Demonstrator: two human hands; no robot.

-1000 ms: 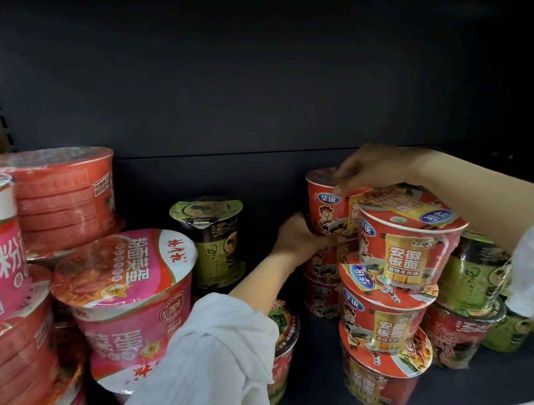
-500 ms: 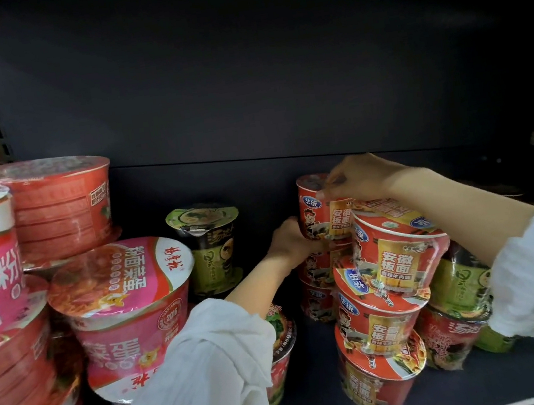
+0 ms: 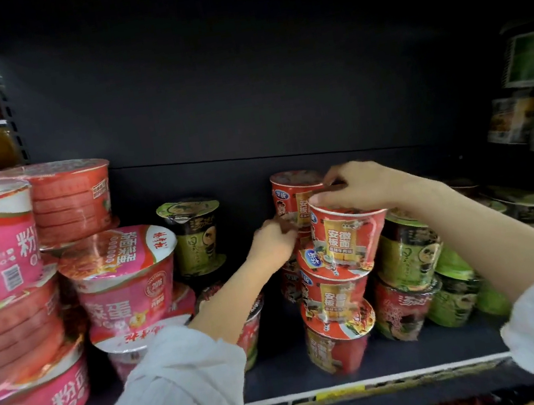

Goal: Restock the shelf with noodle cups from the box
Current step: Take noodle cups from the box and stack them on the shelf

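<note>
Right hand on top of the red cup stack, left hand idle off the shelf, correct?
Not quite. The head view shows the left hand on the shelf, against the rear red cup stack. The right hand does grip the top red cup.

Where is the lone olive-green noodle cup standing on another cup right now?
In the head view the olive-green cup stands left of centre at the shelf's back, between the pink-lidded cup on its left and the left hand on its right.

Open dark gap above the red noodle cup stacks (image 3: pixel 336 282) up to the shelf back panel (image 3: pixel 243 101), pink bowls (image 3: pixel 124 279) walling the left, green cups (image 3: pixel 412 257) crowding the right, bare shelf floor (image 3: pixel 283 369) between the stacks.
</note>
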